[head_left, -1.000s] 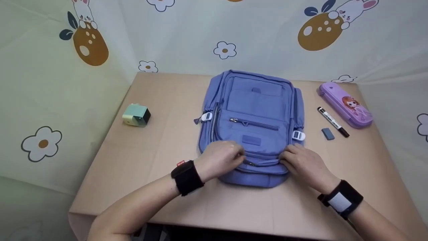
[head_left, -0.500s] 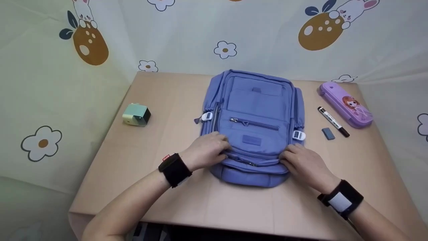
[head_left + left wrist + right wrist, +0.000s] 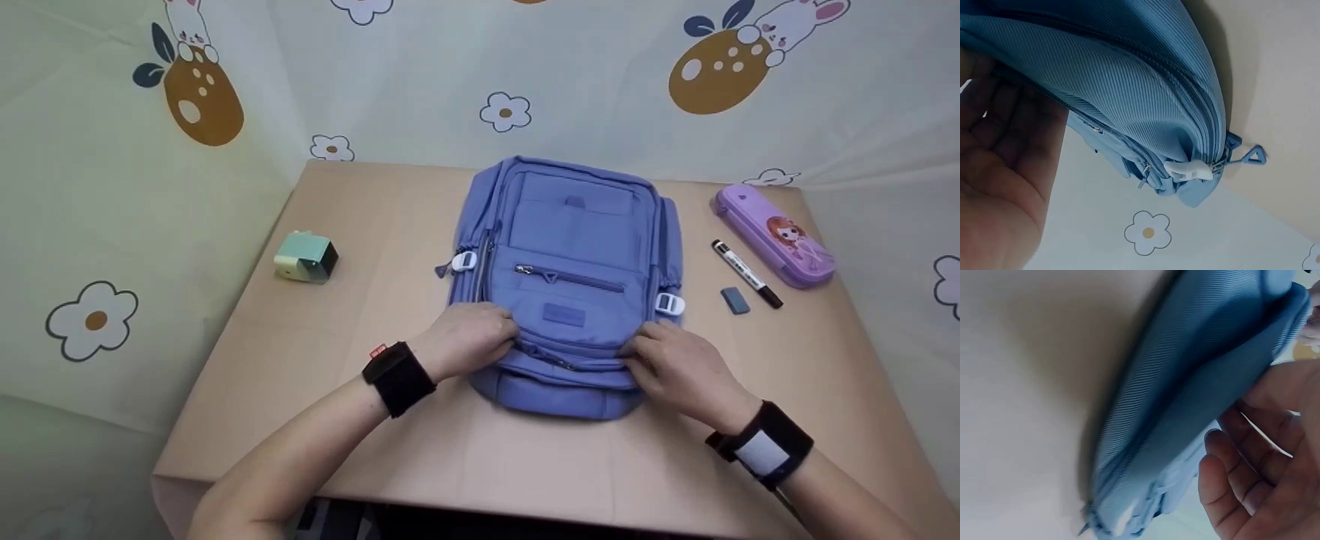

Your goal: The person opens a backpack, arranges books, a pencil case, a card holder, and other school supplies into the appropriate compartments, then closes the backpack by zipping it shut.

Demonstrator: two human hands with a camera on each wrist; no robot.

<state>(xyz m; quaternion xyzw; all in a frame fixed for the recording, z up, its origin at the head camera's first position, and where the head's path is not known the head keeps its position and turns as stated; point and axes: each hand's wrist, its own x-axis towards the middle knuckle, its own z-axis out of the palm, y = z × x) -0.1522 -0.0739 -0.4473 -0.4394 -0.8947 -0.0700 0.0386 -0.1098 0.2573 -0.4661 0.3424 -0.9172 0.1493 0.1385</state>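
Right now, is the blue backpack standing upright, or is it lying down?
Lying down: in the head view, the blue backpack is stretched out on the tan-covered table, its zippered front panel facing up.

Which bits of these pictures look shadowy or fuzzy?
Head view: fairly even light, backpack clear enough; left wrist view: shadow on the table along the backpack's edge; right wrist view: broad soft shadow on the table, backpack blurry near the picture's bottom.

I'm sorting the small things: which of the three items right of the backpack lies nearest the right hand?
The small blue-grey block; the marker and purple case lie farther from the right hand.
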